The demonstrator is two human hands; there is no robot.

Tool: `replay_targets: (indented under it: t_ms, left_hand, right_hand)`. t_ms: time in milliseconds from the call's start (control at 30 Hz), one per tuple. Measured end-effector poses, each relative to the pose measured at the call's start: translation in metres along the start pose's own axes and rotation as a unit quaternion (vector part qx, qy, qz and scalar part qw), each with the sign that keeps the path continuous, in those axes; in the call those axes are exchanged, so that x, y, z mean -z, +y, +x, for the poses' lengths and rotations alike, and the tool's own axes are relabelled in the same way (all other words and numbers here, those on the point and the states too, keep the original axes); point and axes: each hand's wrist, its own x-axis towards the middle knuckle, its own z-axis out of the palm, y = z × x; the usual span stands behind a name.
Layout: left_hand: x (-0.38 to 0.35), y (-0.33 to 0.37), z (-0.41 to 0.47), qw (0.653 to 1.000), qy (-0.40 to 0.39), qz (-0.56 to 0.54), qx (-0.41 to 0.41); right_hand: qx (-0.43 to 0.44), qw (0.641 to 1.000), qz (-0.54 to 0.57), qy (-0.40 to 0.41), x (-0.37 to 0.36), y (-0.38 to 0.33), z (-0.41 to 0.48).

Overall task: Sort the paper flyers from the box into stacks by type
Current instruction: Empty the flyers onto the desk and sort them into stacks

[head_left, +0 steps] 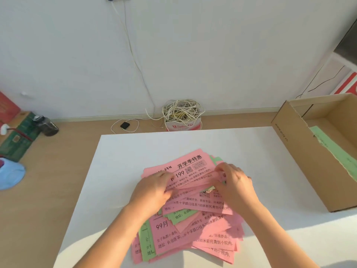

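Head view: my left hand [154, 187] and right hand [234, 183] pinch one pink flyer [195, 183] at opposite ends, peeling it off mixed pile [193, 229]; likely for pink stack. Box [301, 151] alongside holds green sheets.

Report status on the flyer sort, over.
left grip and right grip both pinching pink flyers atop mixed pile. No sorted stacks yet. Green flyers in box. Nothing blocking.

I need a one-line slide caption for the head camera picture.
Left hand and right hand pinch pink flyers atop a mixed pink-and-green pile on the white table, cardboard box alongside.
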Motion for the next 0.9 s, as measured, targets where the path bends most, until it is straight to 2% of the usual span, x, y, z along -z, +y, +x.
replay_targets:
  t_ms: [67,133,200,267,400,500,633,700,767,800,900]
  left_hand:
    - [0.001,0.001,0.003,1.0,-0.021,0.011,0.006]
    - [0.0,0.001,0.006,0.998,-0.032,0.011,0.053]
    - [0.0,-0.003,0.01,0.992,0.003,-0.009,0.128]
    - [0.003,-0.005,0.013,0.975,0.061,-0.075,0.198]
    - [0.005,-0.007,0.01,0.94,0.112,-0.189,0.26]
    - [0.004,-0.005,0.003,0.95,0.116,-0.184,0.222]
    - [0.002,-0.004,0.0,0.993,0.091,-0.046,0.065]
    - [0.0,-0.003,-0.001,0.999,0.036,0.013,0.012]
    - [-0.001,-0.002,0.001,0.999,-0.013,0.027,0.031]
    - [0.001,-0.003,0.001,0.999,-0.013,0.021,0.046]
    - [0.003,-0.002,0.003,0.996,0.077,-0.033,0.036]
  right_hand:
    - [0.012,0.997,0.077,-0.028,0.003,0.002,0.009]
    - [0.015,0.992,0.112,-0.058,0.005,0.002,0.016]
    - [0.022,0.992,0.104,-0.069,0.005,0.006,0.022]
    - [0.026,0.994,0.08,-0.072,0.006,0.009,0.027]
    - [0.04,0.995,0.025,-0.083,0.005,0.011,0.033]
    - [0.029,0.992,0.065,-0.105,0.007,0.008,0.038]
    - [0.052,0.985,0.026,-0.161,0.009,0.004,0.041]
    - [0.072,0.984,-0.006,-0.163,0.008,0.003,0.039]
    - [0.073,0.988,0.02,-0.135,0.004,0.005,0.037]
    - [0.067,0.99,0.053,-0.114,0.002,0.005,0.036]
    - [0.03,0.987,0.143,-0.073,0.003,0.004,0.039]
